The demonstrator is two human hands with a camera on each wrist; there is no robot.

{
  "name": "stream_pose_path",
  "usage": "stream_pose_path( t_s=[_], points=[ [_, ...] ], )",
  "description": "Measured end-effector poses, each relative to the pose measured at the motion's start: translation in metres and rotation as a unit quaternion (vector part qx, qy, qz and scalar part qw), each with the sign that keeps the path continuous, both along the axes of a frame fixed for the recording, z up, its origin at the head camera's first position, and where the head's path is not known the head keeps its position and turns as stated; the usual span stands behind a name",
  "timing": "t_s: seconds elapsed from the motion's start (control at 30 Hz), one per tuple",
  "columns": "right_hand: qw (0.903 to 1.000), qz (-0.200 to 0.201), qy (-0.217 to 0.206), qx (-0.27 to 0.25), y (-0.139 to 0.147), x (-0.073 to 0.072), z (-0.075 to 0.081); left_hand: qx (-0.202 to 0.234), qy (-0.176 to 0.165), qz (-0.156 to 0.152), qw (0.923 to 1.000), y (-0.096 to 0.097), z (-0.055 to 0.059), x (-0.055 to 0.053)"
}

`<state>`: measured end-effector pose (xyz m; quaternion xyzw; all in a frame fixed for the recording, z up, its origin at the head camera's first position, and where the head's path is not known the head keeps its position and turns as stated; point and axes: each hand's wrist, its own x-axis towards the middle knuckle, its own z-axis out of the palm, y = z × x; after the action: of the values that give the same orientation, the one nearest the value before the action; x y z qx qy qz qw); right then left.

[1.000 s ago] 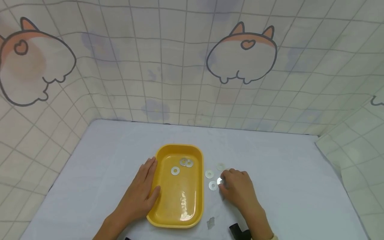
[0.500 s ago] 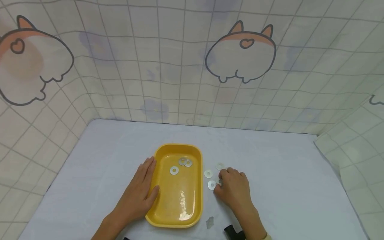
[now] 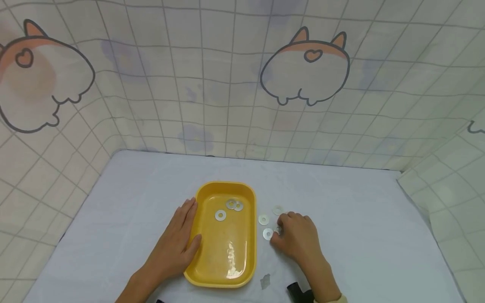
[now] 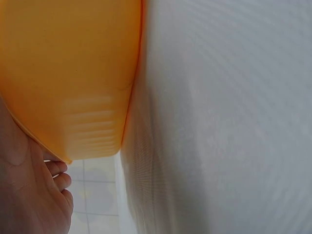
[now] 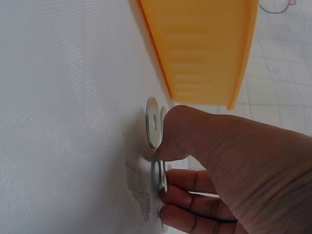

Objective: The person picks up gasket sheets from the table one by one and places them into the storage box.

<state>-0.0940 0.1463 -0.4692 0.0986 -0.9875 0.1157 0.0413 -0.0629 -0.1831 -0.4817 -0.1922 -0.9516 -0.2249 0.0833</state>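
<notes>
A yellow tray (image 3: 223, 248) lies on the white-covered table. My left hand (image 3: 172, 248) rests along its left side, fingers extended at the rim; the left wrist view shows the palm (image 4: 34, 190) beside the tray's outer wall. Inside the tray are a flat metal washer (image 3: 217, 216) and two overlapping washers (image 3: 228, 206). My right hand (image 3: 297, 235), fingers curled, grips a washer (image 3: 275, 227) between thumb and fingertips, low at the table. In the right wrist view, another washer (image 5: 151, 132) lies beside the thumb (image 5: 178, 131). Further washers (image 3: 260, 220) lie between tray and hand.
A grey patch (image 3: 265, 281) marks the cloth in front of the right hand. A black cylindrical object (image 3: 296, 291) sits by the right wrist. Tile-patterned curtains (image 3: 212, 84) with cartoon animals enclose the table at the back and sides.
My right hand has shifted slightly left, its thumb now at the edge of the nearer washer, covering more of the one it grips. The left hand and tray stay in place.
</notes>
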Motion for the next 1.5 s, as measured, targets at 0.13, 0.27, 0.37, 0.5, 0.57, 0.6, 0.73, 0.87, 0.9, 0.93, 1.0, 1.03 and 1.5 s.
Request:
stream_pose_path(
  t_s=[0.13, 0.27, 0.37, 0.5, 0.57, 0.6, 0.73, 0.87, 0.9, 0.93, 1.0, 1.03, 1.5],
  points=[
    [0.9999, 0.005, 0.008, -0.007, 0.002, -0.001, -0.003, 0.000, 0.003, 0.001, 1.0000, 0.000, 0.001, 0.000],
    [0.9998, 0.008, 0.010, -0.014, 0.004, -0.002, -0.004, 0.000, 0.005, 0.000, 1.0000, 0.001, 0.002, 0.001],
    [0.9997, 0.014, 0.006, -0.018, 0.005, -0.003, -0.004, -0.001, 0.004, 0.001, 1.0000, 0.001, 0.002, 0.001],
    [0.9994, 0.025, -0.004, -0.022, 0.007, -0.004, -0.004, -0.001, 0.001, 0.001, 1.0000, 0.001, 0.002, 0.000],
    [0.9992, 0.030, -0.009, -0.025, 0.009, -0.005, -0.003, 0.000, 0.001, 0.000, 1.0000, 0.001, 0.002, 0.000],
    [0.9991, 0.032, -0.010, -0.026, 0.009, -0.006, -0.004, 0.000, 0.002, 0.000, 1.0000, 0.002, 0.003, 0.000],
    [0.9983, 0.043, 0.000, -0.038, 0.012, -0.007, -0.004, -0.004, 0.004, 0.001, 1.0000, 0.002, 0.003, 0.000],
    [0.9974, 0.050, 0.010, -0.051, 0.013, -0.007, -0.005, -0.004, 0.003, 0.000, 1.0000, 0.002, 0.003, 0.000],
    [0.9972, 0.052, 0.013, -0.052, 0.013, -0.007, -0.005, -0.003, 0.003, 0.000, 1.0000, 0.002, 0.003, 0.000],
    [0.9970, 0.054, 0.014, -0.054, 0.013, -0.007, -0.005, -0.002, 0.003, -0.001, 1.0000, 0.002, 0.003, 0.000],
    [0.9966, 0.056, 0.018, -0.057, 0.013, -0.006, -0.005, -0.001, 0.003, -0.001, 1.0000, 0.001, 0.003, 0.000],
    [0.9965, 0.058, 0.019, -0.058, 0.013, -0.006, -0.005, -0.001, 0.002, -0.001, 1.0000, 0.001, 0.002, 0.000],
    [0.9948, 0.066, 0.041, -0.066, 0.015, -0.008, -0.007, -0.003, 0.009, -0.001, 1.0000, 0.000, -0.002, -0.001]
  ],
)
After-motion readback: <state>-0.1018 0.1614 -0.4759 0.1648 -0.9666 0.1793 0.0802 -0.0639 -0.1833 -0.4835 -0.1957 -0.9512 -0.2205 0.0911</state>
